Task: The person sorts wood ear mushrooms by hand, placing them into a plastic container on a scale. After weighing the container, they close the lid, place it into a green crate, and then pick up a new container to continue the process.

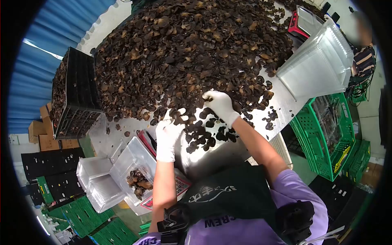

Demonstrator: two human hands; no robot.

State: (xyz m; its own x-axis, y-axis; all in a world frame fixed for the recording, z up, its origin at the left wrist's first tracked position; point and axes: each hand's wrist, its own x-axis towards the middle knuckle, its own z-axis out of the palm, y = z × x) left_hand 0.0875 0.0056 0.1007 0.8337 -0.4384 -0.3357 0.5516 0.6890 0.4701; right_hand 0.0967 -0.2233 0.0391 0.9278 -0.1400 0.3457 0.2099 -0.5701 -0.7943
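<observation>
A big heap of dark brown wood ear mushrooms (192,53) covers the metal table (126,128). My left hand (168,136), in a white glove, is at the near edge of the heap, its fingers closed around a dark wood ear mushroom (178,117). My right hand (222,107), gloved too, is curled with fingertips against the heap; what they pinch, if anything, is hidden. Loose mushrooms (200,136) lie scattered between my hands and the table's near edge. Left of my left arm, a clear plastic box (136,159) holds a few mushroom pieces (139,183) on a red-edged scale (181,185).
Stacked clear containers (318,61) stand at the right beside a red scale (294,24). A black crate (77,90) full of mushrooms is at the left. Green crates (326,139) are at the right; more lie at lower left. Another person (363,57) is at the far right.
</observation>
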